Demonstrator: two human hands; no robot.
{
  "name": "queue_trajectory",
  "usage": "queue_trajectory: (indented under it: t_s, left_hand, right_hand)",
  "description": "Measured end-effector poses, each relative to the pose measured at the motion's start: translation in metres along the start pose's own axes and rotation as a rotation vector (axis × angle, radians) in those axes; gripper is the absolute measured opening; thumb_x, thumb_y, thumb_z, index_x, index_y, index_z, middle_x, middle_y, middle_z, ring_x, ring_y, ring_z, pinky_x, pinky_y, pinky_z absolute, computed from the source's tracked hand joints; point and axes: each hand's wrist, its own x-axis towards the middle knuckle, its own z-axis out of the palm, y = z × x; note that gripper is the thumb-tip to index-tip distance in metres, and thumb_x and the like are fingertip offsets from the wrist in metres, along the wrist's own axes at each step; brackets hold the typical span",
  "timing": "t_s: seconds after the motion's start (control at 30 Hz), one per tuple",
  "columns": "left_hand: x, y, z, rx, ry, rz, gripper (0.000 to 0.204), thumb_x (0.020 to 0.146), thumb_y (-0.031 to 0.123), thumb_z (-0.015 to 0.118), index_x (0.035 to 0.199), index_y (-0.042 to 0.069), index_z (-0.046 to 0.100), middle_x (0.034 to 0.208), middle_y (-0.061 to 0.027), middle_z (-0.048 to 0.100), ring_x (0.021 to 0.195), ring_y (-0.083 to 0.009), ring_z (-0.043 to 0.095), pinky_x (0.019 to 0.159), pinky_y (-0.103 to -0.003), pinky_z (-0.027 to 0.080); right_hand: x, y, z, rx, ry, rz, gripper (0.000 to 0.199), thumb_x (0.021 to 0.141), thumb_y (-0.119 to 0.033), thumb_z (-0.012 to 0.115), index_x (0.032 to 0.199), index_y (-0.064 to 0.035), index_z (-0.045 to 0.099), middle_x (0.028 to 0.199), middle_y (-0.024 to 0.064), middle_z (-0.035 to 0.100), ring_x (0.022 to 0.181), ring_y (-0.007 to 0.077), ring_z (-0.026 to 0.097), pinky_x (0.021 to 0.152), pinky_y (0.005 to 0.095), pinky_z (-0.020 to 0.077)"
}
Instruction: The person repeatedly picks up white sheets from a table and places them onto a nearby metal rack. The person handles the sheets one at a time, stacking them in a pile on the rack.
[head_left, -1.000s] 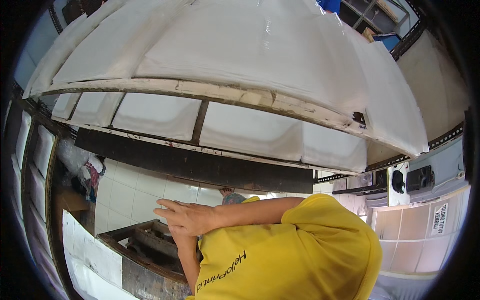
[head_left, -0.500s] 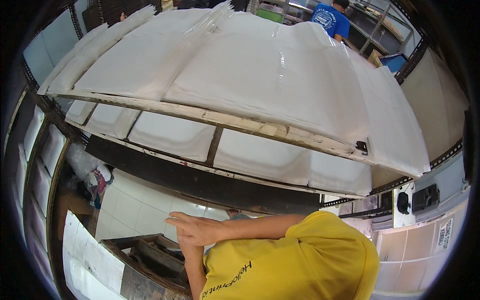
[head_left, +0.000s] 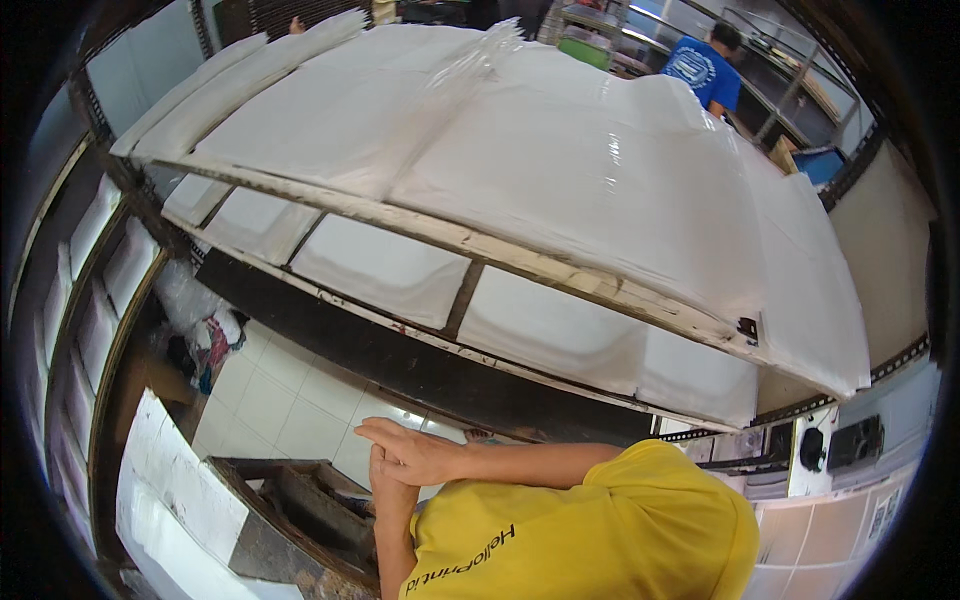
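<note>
Right hand (head_left: 418, 458) folded over left hand (head_left: 387, 483), no object seen in either

Clock is from the hands, 12 = top of view. Right fingers lie across the left, pointing toward 10. Can't tell if the right clenches the left or just rests on it. Left hand mostly hidden, so can't tell its state either.

Step in hand reads as a standing pause (my judgement). To do it well: hands together, elbows in, left forearm off the rim of the open wood box (head_left: 300, 562), which looks rough and could snag. Film-covered sheet stacks (head_left: 570, 170) at 1 look slick; two flat palms would suit them better than a pinch, which could crease the top layer.

Containers: the box is nearest, at 8, just beside the left forearm; touching or apart, can't tell. Partition inside, rest in shadow. White board (head_left: 180, 500) beside it, between 8 and 9.

Rack (head_left: 470, 240), 11 to 3: stacks on the upper tier; lower tier split by a dark divider (head_left: 463, 297), white sheets (head_left: 385, 265) in the bays. Clear plastic bag (head_left: 185, 295) at 10, coloured cloth (head_left: 215, 350) next to it. Blue bin (head_left: 822, 166) at 2, contents unreadable.
</note>
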Motion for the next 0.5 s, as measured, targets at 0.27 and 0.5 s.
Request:
queue_trajectory:
  t_s: [0.27, 0.5]
  left_hand:
    - [-0.023, 0.004, -0.01, -0.043, 0.137, -0.057, 0.038, 0.079, 0.007, 0.066, 0.116, 0.001, 0.061, 0.118, -0.0217, 0.059, 0.111, -0.043, 0.056, 0.094, -0.046, 0.047]
    - [-0.039, -0.006, -0.002, 0.121, 0.344, -0.084, 0.021, 0.081, 0.008, 0.062, 0.101, 0.002, 0.064, 0.108, -0.0157, 0.06, 0.102, -0.0358, 0.058, 0.087, -0.043, 0.048]
  right_hand:
    - [0.001, -0.009, 0.0, 0.077, 0.007, 0.06, 0.055, 0.088, -0.008, 0.06, 0.139, 0.0038, 0.043, 0.136, 0.02, 0.05, 0.112, 0.0291, 0.059, 0.095, 0.0361, 0.0486]
    - [0.012, 0.002, 0.019, 0.245, -0.115, 0.126, 0.049, 0.095, -0.008, 0.057, 0.14, 0.0044, 0.041, 0.136, 0.0172, 0.049, 0.117, 0.0234, 0.058, 0.099, 0.0338, 0.0463]
